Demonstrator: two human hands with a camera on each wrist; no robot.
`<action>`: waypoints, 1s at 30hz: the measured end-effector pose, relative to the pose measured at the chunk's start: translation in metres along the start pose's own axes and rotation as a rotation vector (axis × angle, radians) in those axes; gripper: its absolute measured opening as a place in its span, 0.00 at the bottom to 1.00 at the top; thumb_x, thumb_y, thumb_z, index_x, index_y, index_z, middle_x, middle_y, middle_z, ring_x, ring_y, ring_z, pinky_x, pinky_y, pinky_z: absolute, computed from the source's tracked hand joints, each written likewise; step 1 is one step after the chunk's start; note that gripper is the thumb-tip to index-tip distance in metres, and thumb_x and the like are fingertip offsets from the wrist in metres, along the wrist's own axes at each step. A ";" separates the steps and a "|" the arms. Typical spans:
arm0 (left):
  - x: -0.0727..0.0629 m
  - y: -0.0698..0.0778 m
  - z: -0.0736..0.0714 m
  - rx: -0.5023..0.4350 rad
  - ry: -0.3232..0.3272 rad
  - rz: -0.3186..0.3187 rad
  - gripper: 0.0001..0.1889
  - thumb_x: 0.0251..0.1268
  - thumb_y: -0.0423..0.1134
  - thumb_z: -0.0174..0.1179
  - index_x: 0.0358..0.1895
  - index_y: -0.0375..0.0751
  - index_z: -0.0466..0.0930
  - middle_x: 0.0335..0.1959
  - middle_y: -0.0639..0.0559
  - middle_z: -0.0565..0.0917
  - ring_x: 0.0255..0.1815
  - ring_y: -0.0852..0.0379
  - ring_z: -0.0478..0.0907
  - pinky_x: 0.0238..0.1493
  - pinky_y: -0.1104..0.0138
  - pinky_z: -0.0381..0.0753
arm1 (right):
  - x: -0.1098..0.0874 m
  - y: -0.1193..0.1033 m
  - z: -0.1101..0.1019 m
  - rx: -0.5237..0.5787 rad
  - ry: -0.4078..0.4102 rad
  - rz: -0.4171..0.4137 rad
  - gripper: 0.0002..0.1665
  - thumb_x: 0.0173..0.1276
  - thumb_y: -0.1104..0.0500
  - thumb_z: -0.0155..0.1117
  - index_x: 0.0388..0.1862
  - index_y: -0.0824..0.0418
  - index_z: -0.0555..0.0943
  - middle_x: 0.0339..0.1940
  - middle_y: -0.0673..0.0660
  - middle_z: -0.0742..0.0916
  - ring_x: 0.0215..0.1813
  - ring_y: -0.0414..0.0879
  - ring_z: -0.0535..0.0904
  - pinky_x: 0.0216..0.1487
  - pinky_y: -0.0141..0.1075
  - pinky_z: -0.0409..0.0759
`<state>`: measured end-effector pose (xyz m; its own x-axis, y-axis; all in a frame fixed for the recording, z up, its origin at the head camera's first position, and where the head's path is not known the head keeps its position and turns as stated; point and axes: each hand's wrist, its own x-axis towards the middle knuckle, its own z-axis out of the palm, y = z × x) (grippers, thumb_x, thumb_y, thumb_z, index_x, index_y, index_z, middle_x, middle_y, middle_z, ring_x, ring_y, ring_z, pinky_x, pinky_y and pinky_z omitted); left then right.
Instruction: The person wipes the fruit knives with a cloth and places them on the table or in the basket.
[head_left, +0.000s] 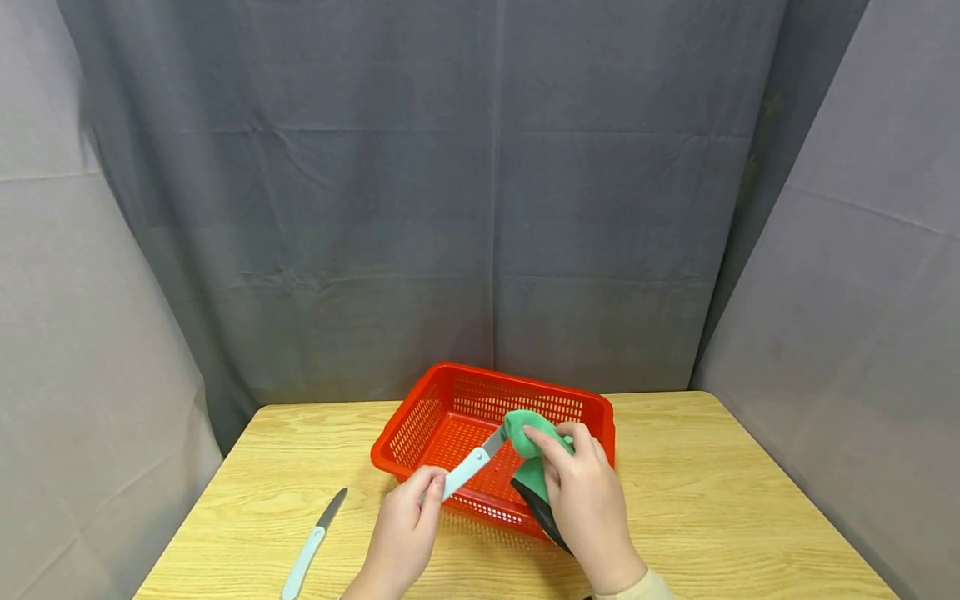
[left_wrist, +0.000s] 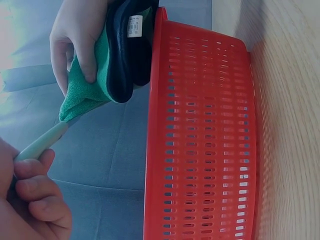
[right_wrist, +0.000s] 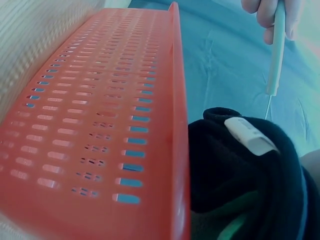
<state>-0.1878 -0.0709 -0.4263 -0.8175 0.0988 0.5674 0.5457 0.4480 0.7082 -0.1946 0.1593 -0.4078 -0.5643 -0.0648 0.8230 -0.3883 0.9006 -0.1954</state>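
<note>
My left hand [head_left: 406, 527] grips the pale mint handle of a knife [head_left: 467, 472], blade pointing up and to the right. My right hand [head_left: 583, 498] pinches a green cloth with a dark backing [head_left: 531, 433] folded over the blade's end, hiding the tip. Both hands are above the near side of a red plastic basket [head_left: 491, 373]. In the left wrist view the cloth [left_wrist: 85, 92] wraps the blade just past the handle [left_wrist: 42, 142]. The right wrist view shows the cloth's black side and a white label [right_wrist: 250, 135].
A second knife with a mint handle [head_left: 305, 560] lies on the wooden table [head_left: 247, 492] left of my left hand, its blade pointing away. Grey curtains [head_left: 375, 208] hang behind the table and on both sides.
</note>
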 end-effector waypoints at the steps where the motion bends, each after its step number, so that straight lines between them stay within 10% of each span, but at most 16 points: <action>1: 0.000 0.000 0.000 -0.002 -0.001 -0.002 0.07 0.78 0.35 0.55 0.41 0.46 0.83 0.19 0.66 0.65 0.19 0.73 0.57 0.21 0.77 0.62 | 0.000 0.000 0.000 0.000 0.001 0.003 0.30 0.54 0.74 0.76 0.53 0.48 0.89 0.44 0.60 0.82 0.36 0.54 0.80 0.30 0.42 0.82; 30: 0.021 -0.002 -0.007 0.010 -0.115 -0.202 0.07 0.81 0.38 0.53 0.43 0.40 0.79 0.24 0.57 0.77 0.20 0.67 0.65 0.22 0.71 0.68 | 0.001 -0.002 -0.003 0.014 0.049 0.019 0.31 0.55 0.74 0.74 0.54 0.47 0.88 0.45 0.60 0.82 0.34 0.52 0.77 0.30 0.42 0.80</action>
<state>-0.2045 -0.0756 -0.4133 -0.9257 0.1063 0.3629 0.3677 0.4774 0.7981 -0.1922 0.1584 -0.4051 -0.5352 -0.0267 0.8443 -0.3887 0.8952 -0.2181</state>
